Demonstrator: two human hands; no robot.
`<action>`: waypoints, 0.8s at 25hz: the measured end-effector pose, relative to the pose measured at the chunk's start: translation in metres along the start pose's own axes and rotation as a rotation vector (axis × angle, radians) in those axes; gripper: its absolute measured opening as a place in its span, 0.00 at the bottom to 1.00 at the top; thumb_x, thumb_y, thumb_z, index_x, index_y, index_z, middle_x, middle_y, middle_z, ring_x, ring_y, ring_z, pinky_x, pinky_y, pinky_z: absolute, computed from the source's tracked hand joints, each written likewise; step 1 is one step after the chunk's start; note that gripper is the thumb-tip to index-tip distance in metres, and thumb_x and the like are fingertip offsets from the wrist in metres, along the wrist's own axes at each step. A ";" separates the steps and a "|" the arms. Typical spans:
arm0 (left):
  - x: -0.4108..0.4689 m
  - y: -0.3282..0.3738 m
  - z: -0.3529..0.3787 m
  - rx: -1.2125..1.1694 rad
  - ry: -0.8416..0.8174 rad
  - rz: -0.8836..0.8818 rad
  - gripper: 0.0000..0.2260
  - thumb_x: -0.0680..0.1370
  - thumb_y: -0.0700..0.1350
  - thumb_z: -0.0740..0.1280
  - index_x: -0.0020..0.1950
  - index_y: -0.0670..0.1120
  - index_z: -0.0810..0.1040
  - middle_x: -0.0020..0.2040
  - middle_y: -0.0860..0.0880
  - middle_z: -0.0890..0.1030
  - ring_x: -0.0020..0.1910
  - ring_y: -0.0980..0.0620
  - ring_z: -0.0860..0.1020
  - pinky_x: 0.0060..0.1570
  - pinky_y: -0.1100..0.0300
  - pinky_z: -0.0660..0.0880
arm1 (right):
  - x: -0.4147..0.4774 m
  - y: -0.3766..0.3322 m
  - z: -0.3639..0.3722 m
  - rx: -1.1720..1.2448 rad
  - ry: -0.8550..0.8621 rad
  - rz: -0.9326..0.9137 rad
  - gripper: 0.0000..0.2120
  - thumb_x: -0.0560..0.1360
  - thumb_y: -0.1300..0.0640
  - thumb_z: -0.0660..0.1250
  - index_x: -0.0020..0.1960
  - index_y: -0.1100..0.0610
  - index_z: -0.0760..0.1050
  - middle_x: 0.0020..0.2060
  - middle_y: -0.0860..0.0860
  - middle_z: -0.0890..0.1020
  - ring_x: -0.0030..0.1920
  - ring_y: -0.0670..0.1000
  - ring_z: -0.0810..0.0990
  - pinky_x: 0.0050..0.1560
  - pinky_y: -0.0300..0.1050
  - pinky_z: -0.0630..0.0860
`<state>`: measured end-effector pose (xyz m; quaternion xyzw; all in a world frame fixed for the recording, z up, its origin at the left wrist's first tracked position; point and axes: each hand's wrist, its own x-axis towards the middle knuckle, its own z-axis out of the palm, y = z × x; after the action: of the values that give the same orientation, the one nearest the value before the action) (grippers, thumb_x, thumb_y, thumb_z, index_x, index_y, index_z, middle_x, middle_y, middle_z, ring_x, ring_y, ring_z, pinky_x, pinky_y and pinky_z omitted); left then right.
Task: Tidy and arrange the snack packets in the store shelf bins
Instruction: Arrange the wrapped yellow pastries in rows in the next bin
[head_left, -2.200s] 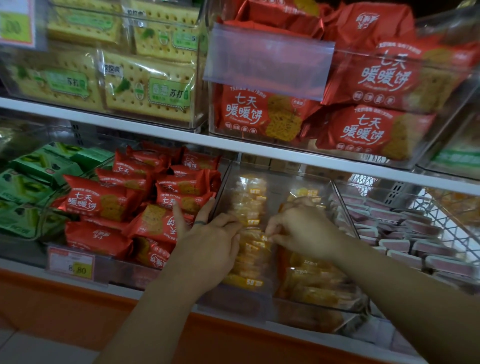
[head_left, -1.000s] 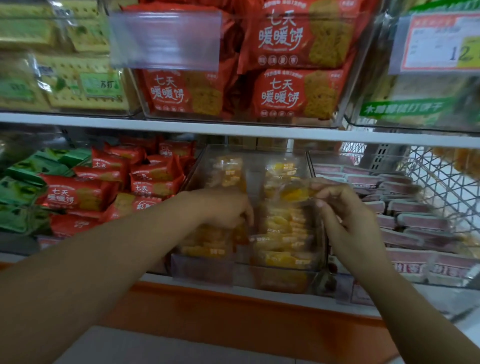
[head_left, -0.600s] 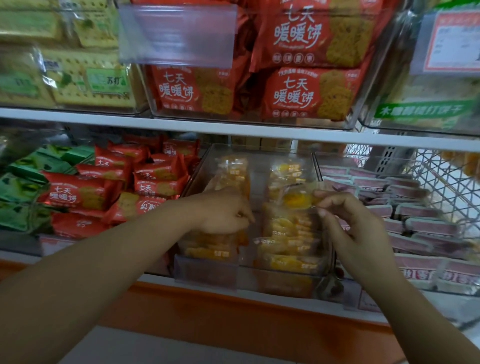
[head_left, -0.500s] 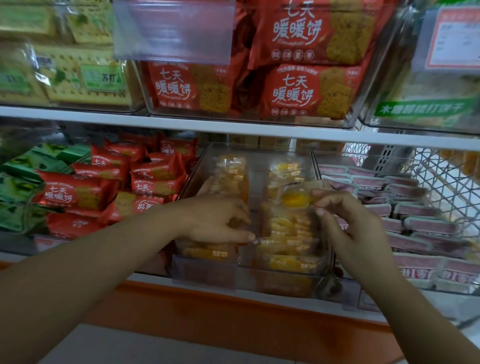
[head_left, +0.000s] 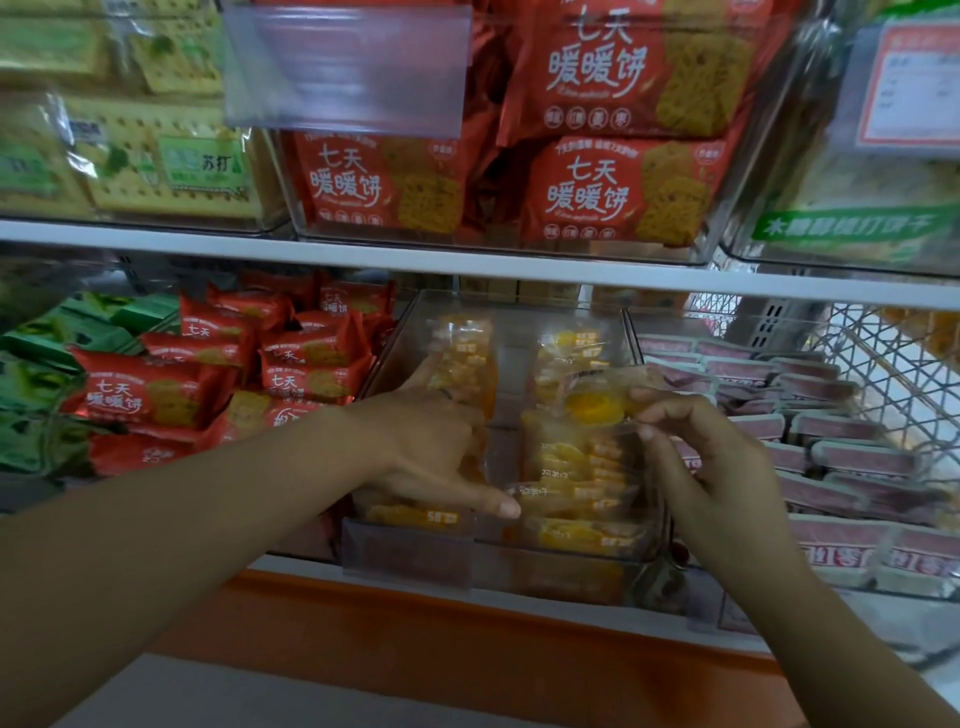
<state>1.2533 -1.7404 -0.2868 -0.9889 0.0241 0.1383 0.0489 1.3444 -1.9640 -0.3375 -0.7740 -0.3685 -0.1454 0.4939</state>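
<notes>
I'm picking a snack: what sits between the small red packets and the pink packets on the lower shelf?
A clear plastic bin of yellow see-through packets, in the head view.

Bare forearms (head_left: 208, 519) — dark ring (head_left: 445, 394) on left hand (head_left: 431, 452).

A white shelf (head_left: 519, 273) spans a dim store above an orange base panel (head_left: 415, 639); grey floor (head_left: 260, 696) near left, wire rack (head_left: 883, 358) far right.

I note the bin (head_left: 519, 319) as clear hard plastic, glossy. Yellow packets (head_left: 571, 493): thin clear film, shiny, crinkled. Red packets (head_left: 140, 395): glossy, foil-like wrap. Basket (head_left: 893, 364): white-coated metal wire. Shelf edge (head_left: 467, 262): smooth, matt white. Tag holder (head_left: 343, 67): cloudy, translucent plastic.
</notes>
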 end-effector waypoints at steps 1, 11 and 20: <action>-0.002 -0.001 -0.003 -0.030 0.007 0.020 0.28 0.74 0.68 0.55 0.66 0.53 0.73 0.68 0.54 0.71 0.71 0.53 0.63 0.67 0.53 0.42 | 0.000 -0.001 -0.001 0.052 0.034 0.017 0.08 0.76 0.55 0.64 0.44 0.42 0.71 0.52 0.32 0.77 0.53 0.33 0.76 0.43 0.25 0.71; 0.015 0.040 -0.015 -0.528 -0.023 0.002 0.36 0.76 0.59 0.63 0.77 0.53 0.47 0.77 0.53 0.54 0.74 0.53 0.59 0.68 0.64 0.59 | 0.006 0.008 -0.015 0.201 0.245 0.142 0.13 0.75 0.64 0.65 0.44 0.45 0.72 0.51 0.46 0.81 0.54 0.41 0.79 0.49 0.30 0.75; 0.003 0.035 -0.015 -0.458 0.008 -0.104 0.18 0.73 0.53 0.70 0.62 0.53 0.75 0.56 0.57 0.79 0.52 0.59 0.77 0.56 0.57 0.75 | -0.007 -0.027 -0.046 0.225 0.285 -0.100 0.05 0.75 0.55 0.63 0.48 0.50 0.77 0.42 0.44 0.82 0.43 0.44 0.81 0.44 0.35 0.76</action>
<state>1.2582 -1.7764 -0.2763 -0.9746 -0.0589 0.1336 -0.1698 1.3265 -2.0003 -0.3023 -0.6663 -0.3467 -0.2358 0.6167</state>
